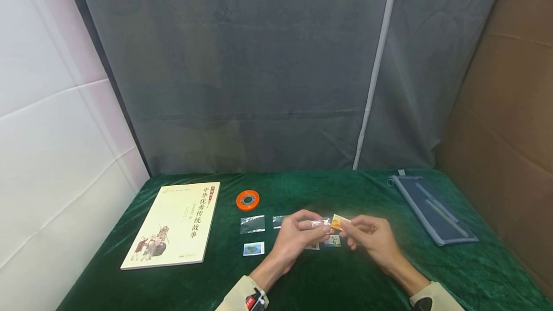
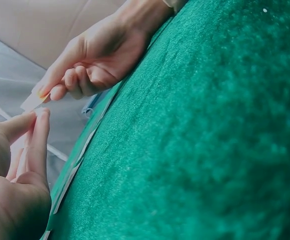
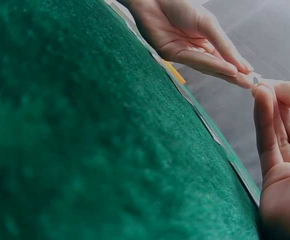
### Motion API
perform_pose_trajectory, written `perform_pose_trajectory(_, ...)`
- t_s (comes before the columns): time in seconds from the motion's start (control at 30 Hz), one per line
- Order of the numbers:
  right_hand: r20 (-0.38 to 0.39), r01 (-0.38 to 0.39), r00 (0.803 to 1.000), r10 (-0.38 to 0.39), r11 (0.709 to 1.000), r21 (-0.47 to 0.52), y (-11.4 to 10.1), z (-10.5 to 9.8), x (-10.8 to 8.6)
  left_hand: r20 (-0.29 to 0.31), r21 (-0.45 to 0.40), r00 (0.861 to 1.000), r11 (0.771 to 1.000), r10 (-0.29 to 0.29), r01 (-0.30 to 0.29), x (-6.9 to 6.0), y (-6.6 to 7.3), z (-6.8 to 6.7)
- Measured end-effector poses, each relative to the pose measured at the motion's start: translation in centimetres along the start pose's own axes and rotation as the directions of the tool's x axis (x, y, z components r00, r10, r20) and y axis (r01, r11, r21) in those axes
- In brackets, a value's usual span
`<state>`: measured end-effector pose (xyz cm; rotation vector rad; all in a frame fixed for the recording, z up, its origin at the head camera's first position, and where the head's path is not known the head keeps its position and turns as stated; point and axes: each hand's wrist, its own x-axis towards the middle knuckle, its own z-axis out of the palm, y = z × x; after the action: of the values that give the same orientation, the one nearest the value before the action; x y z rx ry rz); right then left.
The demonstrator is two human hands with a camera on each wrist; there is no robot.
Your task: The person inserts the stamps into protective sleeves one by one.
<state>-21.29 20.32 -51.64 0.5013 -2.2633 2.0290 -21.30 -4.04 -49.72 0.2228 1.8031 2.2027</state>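
Observation:
Above the green cloth, my left hand (image 1: pixel 294 235) pinches a small clear plastic sleeve (image 1: pixel 320 223) between thumb and fingers. From the other side, my right hand (image 1: pixel 375 238) holds a yellow-orange stamp (image 1: pixel 338 221) by its edge, right at the sleeve's end. Whether the stamp's edge is inside the sleeve I cannot tell. Under the hands lie a stamp with dark marks (image 1: pixel 332 240) and another, mostly covered. To the left rest a flat clear sleeve (image 1: pixel 252 224), a second sleeve (image 1: pixel 278 221) partly behind my left hand, and a blue-green stamp (image 1: pixel 253 248).
A cream-coloured book (image 1: pixel 174 224) lies at the left of the table. Behind the sleeves sits an orange tape roll (image 1: pixel 248 200). At the right is a dark blue zip pouch (image 1: pixel 434 210) with slim items inside. Grey curtain (image 1: pixel 259 71) closes off the back.

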Motion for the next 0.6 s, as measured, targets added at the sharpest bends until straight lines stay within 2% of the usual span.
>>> perform_pose_trajectory(0.17, 0.009, 0.007, 1.0, -0.007, 1.0, 0.0, -0.04, -0.02, -0.02, 0.02, -0.024, 1.0, 1.0, 0.008, -0.007, -0.04, 0.16, 0.06)
perform_pose_trajectory(0.33, -0.018, -0.009, 1.0, 0.009, 1.0, -0.002, -0.15, -0.03, -0.06, 0.03, -0.025, 1.0, 1.0, 0.008, -0.007, -0.1, 0.17, 0.11)
perform_pose_trajectory(0.6, -0.031, -0.038, 0.999, 0.038, 0.999, 0.006, -0.22, 0.12, -0.08, 0.024, 0.022, 1.0, 1.0, 0.017, -0.018, -0.14, 0.03, -0.05)
